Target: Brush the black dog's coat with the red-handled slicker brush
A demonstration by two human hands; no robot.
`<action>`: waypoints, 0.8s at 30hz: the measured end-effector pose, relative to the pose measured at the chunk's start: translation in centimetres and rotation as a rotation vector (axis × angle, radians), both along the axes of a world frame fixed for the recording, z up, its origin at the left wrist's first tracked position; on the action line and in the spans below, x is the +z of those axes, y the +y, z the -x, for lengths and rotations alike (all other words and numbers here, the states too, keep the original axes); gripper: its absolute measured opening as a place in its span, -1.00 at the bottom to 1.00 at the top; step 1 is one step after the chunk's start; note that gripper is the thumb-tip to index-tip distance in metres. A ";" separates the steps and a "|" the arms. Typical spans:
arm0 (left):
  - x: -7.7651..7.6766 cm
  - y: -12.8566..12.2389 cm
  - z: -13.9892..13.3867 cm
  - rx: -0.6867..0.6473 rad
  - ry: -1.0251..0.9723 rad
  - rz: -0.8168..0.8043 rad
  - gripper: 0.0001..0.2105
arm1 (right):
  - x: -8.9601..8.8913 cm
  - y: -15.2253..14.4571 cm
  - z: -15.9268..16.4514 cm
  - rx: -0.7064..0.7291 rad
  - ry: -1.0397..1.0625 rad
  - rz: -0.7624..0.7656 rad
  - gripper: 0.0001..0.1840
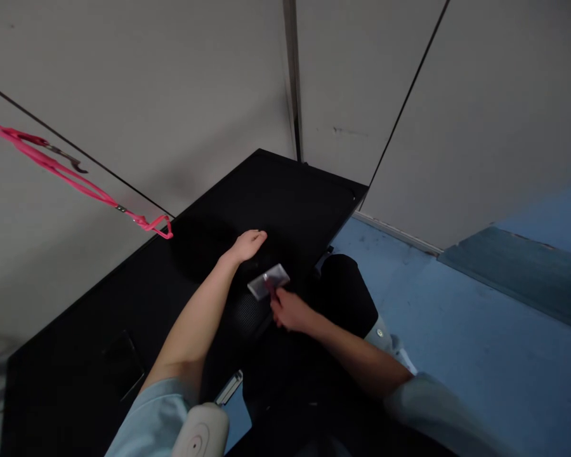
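My right hand [290,311] is closed around the dark red handle of a slicker brush [276,277]. Its flat, pale grey rectangular head tilts up over the front part of a black table [295,197]. To the left of the brush and a little farther off, my left hand [250,245] is closed low over the tabletop. Whatever its fingers hold, if anything, is lost in the dark. A black shape [195,247] beside that hand blends into the table, so its outline is unclear. Below the brush head, a finely textured dark patch [247,311] shows.
A pink-red cord [95,192] with a metal hook hangs at the left, its loop end over the table's far edge. On the tabletop at left lies a dark flat rectangular object [124,365]. Grey wall panels [171,82] stand behind; the floor [457,336] is blue.
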State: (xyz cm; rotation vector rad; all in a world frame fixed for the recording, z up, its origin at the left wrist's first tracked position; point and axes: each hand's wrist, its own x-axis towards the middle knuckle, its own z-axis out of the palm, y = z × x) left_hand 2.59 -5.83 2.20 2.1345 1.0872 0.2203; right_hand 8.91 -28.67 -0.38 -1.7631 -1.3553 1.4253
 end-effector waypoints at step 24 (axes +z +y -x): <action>-0.2 -4.3 4.6 0.184 -0.243 -0.441 -0.76 | -4.9 0.5 1.4 -0.119 0.637 0.227 -0.91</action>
